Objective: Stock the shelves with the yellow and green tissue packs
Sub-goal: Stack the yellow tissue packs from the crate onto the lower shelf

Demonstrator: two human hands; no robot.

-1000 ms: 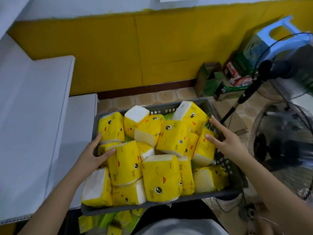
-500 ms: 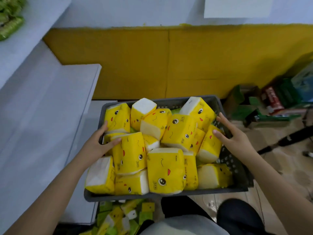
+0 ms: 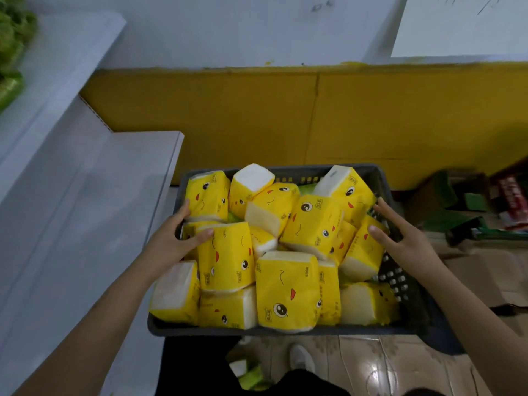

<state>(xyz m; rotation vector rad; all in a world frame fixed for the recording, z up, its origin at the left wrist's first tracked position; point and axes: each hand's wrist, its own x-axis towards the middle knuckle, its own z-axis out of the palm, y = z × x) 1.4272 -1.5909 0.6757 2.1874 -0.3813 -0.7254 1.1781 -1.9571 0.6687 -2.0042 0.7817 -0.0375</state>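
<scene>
A dark grey plastic basket (image 3: 285, 331) is held up in front of me, heaped with several yellow tissue packs (image 3: 285, 295) printed with cartoon faces. A bit of green pack (image 3: 305, 190) peeks out beneath them near the far rim. My left hand (image 3: 174, 241) grips the basket's left rim, thumb lying on a yellow pack. My right hand (image 3: 400, 238) holds the right rim, fingers spread along the wall and thumb against a pack. More green packs (image 3: 11, 52) sit on the upper shelf at top left.
White shelves (image 3: 85, 210) step down along the left, beside the basket. A yellow wall panel (image 3: 257, 118) stands behind. Cardboard and green boxes (image 3: 457, 201) lie on the floor at right. Loose green packs (image 3: 251, 375) lie on the tiled floor by my feet.
The basket has come up and stays in both hands, which keep their hold on the rims. My view has swung left and up; the fan and stool have left the frame.
</scene>
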